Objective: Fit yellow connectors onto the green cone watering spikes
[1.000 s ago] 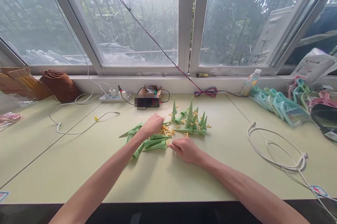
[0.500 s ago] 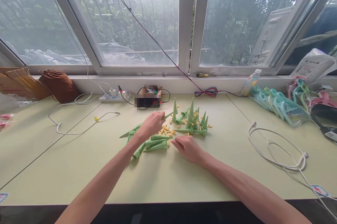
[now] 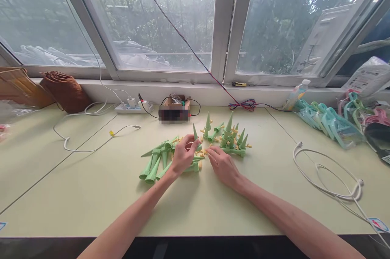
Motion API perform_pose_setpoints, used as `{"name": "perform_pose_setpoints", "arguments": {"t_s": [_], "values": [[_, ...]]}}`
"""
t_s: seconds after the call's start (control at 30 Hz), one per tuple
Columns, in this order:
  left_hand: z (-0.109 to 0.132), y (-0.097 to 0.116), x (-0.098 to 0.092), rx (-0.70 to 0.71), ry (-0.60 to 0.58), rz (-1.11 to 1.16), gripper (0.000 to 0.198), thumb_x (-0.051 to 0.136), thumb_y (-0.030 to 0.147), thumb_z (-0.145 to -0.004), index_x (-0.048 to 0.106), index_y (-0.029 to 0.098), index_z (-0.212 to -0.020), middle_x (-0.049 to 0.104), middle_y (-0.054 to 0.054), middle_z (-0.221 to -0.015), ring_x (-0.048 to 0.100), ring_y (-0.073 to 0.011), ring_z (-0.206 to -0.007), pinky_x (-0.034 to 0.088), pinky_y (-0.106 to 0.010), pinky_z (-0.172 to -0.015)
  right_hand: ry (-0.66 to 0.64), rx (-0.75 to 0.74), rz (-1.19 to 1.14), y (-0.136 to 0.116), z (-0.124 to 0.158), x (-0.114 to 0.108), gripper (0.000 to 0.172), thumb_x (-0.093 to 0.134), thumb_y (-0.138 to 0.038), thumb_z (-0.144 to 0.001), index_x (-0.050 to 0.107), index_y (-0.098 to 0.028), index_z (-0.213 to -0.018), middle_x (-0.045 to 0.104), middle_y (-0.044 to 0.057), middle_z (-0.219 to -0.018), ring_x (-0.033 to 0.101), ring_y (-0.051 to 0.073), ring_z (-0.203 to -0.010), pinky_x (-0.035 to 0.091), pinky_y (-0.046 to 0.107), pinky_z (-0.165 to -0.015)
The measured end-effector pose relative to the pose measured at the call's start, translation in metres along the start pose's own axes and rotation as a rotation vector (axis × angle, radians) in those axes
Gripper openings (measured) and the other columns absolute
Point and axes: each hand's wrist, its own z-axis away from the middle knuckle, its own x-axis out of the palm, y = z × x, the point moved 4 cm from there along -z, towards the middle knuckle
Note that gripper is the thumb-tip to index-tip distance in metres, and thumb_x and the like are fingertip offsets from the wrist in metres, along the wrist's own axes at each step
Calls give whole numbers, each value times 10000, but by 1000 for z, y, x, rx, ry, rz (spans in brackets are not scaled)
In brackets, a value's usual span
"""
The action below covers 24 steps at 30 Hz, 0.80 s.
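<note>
My left hand is closed on a green spike, which points upward. Just to the right, my right hand reaches low over small yellow pieces; its fingers are bent together at the pieces, and what they pinch is too small to make out. Loose green spikes lie in a heap left of and beneath my left hand. Behind my right hand stand several green spikes with yellow pieces fitted on their sides.
A power strip and a small open box sit along the window ledge. A brown bag is at the back left. At the right are a coiled white cable, bagged clips and a bottle.
The spike in my left hand has gone from lying nearly flat to pointing up, and that hand has turned and moved slightly lower. My right hand has shifted little. The view has moved slightly.
</note>
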Motion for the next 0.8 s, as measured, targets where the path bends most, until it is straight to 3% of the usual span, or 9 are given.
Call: {"name": "perform_pose_setpoints", "arguments": {"t_s": [0.13, 0.3, 0.47, 0.63, 0.8], "values": [[6, -2, 3, -7, -24, 38, 284, 585, 457, -901, 600, 181, -964, 689, -56, -890, 671, -159, -711, 424, -203, -460, -6, -18, 9, -1, 1, 3, 301, 408, -169, -996, 606, -202, -1219, 618, 119, -1223, 641, 136, -653, 522, 274, -664], [7, -8, 3, -47, 18, 52, 300, 581, 486, -897, 579, 187, -922, 641, -24, -856, 556, -83, -528, 342, -193, -386, 24, -44, -35, -3, 3, 2, 279, 410, -177, -999, 601, -185, -1202, 630, 111, -1160, 602, 118, -605, 500, 268, -648], [8, -10, 4, -54, 40, 71, 295, 594, 484, -896, 576, 191, -915, 565, 9, -708, 486, -73, -469, 289, -194, -366, -81, -140, -55, -11, 4, 3, 198, 475, -212, -986, 626, -186, -1111, 652, 85, -1042, 611, 146, -705, 475, 259, -649], [12, -6, 5, -27, 45, 56, 282, 589, 461, -913, 581, 180, -932, 547, 11, -729, 481, -66, -493, 276, -181, -384, -179, -178, 32, -17, 6, 5, 156, 499, -236, -977, 646, -189, -1004, 646, 71, -1033, 553, 109, -597, 415, 239, -556], [14, -3, 6, 16, 56, 44, 265, 574, 434, -929, 578, 169, -939, 541, 3, -786, 456, -56, -520, 287, -173, -407, -91, -85, 100, -11, 5, 3, 206, 443, -213, -998, 616, -184, -1108, 651, 72, -1009, 617, 145, -692, 438, 241, -582]]}}
